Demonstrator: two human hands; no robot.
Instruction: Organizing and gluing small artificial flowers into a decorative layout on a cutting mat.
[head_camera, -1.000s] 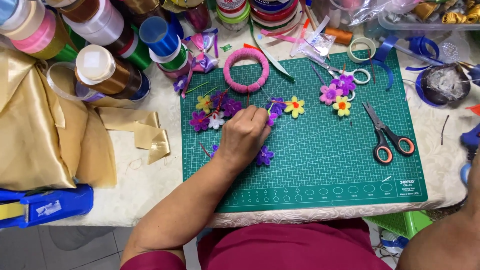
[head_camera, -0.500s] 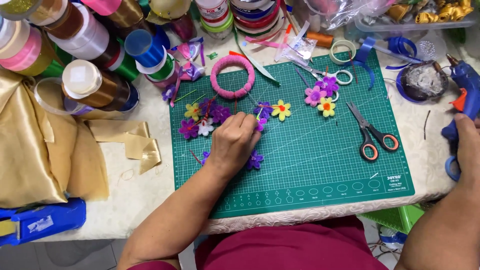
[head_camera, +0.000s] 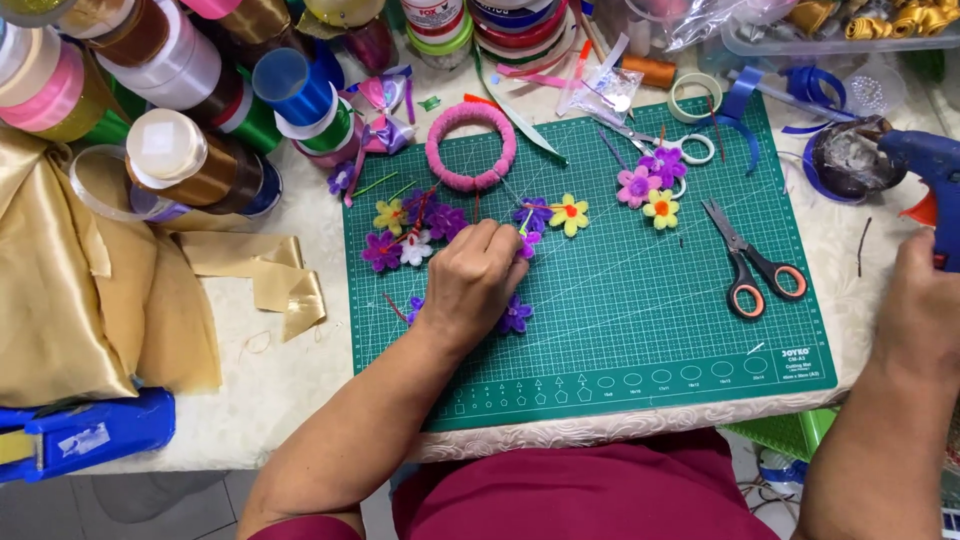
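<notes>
Purple flower (head_camera: 527, 243) pinched by left hand (head_camera: 470, 285) mid-mat, right hand (head_camera: 925, 310) gripping glue gun (head_camera: 930, 170) past mat edge (head_camera: 815, 290)

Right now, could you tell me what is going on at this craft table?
A person in a maroon top works over a green cutting mat. The left hand rests on the mat, its fingers pinching a small purple fabric flower among other little flowers. The right hand grips a blue glue gun at the mat's right edge. A pink wrapped ring lies at the mat's top, orange-handled scissors lie to the right, and ribbon spools crowd the left.
</notes>
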